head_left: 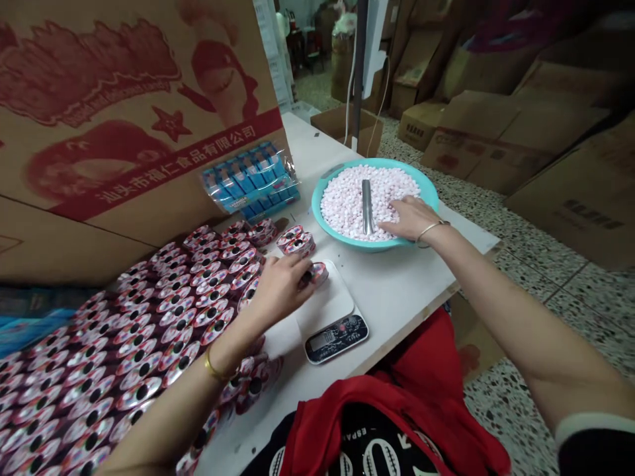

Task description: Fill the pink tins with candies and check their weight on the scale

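My left hand (284, 285) is closed around a small oval container (320, 273) with a shiny red-and-pink pattern, over the white plate of a kitchen scale (337, 338). Part of the container is hidden by my fingers. My right hand (413, 218) reaches into a turquoise basin (327, 231), its thumb and fingers apart and touching the small pale pink candies (342, 198). A metal scoop-like strip (367, 206) lies on the candies beside that hand. The digits on the scale's display are too faint to read.
Rows of similar containers (173, 304) cover the left of the white table (397, 284). Two stacked ones (297, 241) stand behind the scale. A clear pack of blue items (251, 178) leans on a large printed carton (124, 99). A dark pole (359, 79) rises behind the basin; cartons (496, 145) stand on the floor.
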Action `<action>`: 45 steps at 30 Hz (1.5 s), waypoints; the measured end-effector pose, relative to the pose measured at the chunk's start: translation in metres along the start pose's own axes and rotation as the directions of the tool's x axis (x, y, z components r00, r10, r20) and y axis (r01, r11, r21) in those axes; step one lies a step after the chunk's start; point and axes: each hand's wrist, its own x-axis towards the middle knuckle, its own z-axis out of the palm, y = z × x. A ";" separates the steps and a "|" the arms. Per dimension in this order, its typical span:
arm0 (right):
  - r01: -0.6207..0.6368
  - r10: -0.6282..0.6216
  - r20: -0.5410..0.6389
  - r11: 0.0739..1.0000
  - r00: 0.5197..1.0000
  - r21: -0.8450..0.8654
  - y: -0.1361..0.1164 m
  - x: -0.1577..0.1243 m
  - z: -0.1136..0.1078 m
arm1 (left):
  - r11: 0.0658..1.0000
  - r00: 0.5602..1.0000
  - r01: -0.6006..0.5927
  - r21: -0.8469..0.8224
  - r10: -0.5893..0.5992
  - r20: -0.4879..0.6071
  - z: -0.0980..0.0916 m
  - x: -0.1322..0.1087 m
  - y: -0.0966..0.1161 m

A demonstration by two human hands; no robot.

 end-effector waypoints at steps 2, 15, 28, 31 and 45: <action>0.014 -0.014 -0.004 1.000 1.000 -0.008 -0.001 0.006 0.005 | 1.000 0.999 0.013 -0.010 -0.013 0.032 0.015 -0.008 0.009; 0.002 0.150 -0.300 0.892 0.942 0.453 0.025 0.027 0.025 | 0.961 0.952 0.188 -0.201 -0.228 -0.202 -0.012 -0.060 -0.034; -0.118 0.046 0.109 0.417 0.993 0.901 -0.015 0.011 -0.009 | 0.909 0.966 0.203 -0.364 -0.246 -0.074 0.001 -0.100 -0.035; -0.106 -0.121 0.158 0.357 0.980 0.928 -0.066 -0.033 -0.012 | 0.896 0.965 0.228 -0.382 -0.261 -0.035 0.003 -0.104 -0.032; 0.501 -0.604 0.135 0.748 0.785 0.436 -0.152 -0.084 0.018 | 0.872 0.966 0.207 -0.443 -0.254 -0.048 0.015 -0.115 -0.025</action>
